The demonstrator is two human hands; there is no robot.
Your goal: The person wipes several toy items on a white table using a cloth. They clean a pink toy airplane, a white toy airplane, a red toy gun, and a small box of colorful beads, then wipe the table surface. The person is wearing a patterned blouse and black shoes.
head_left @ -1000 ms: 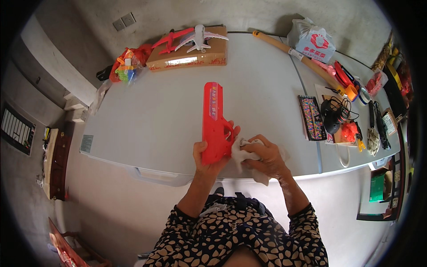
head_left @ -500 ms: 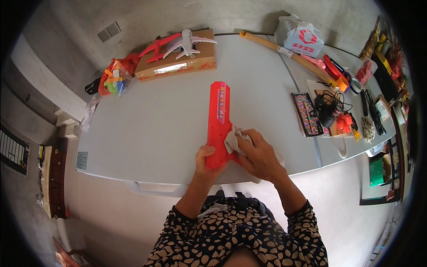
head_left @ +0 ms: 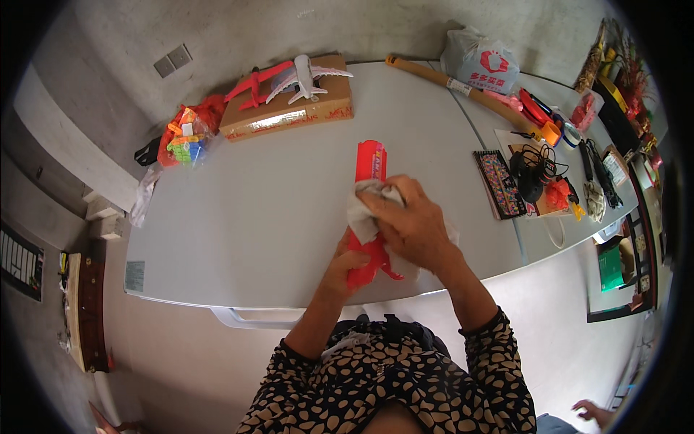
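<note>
Apparently at the step of wiping the red toy pistol (head_left: pixel 370 266) with a pale cloth (head_left: pixel 362 217), holding it at the near part of the grey surface (head_left: pixel 246 224), without showing whether touching or just above. Clamping the grip end with the left hand (head_left: pixel 341 269), with thumb across the plastic and other fingers mostly hidden, while bunching the cloth in the closed fingers of the right hand (head_left: pixel 417 226) against the pistol's middle. Probably calling next for a steady left hold and a light stroke toward the stickered (head_left: pixel 379 160) far end.
</note>
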